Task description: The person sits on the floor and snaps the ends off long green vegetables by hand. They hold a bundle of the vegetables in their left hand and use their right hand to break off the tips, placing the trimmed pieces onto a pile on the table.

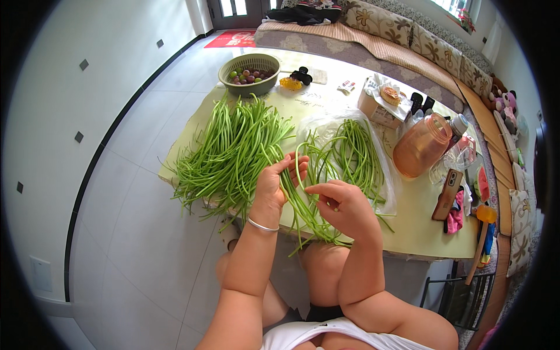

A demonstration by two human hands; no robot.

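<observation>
A large heap of long green vegetable stems lies across the left part of the table. My left hand, palm turned up, has its fingers curled around a few green stems that trail down toward the table's near edge. Close beside it, my right hand is bent with its fingers drawn in and the index fingertip near one stem. Whether anything sits between those fingers is hard to make out. Past both hands, a smaller bunch of stems rests on a clear plastic bag.
A green colander of grapes stands at the far left. Toward the right are a cardboard box, a pinkish jug, a bottle and a phone. A cushioned sofa runs behind the table.
</observation>
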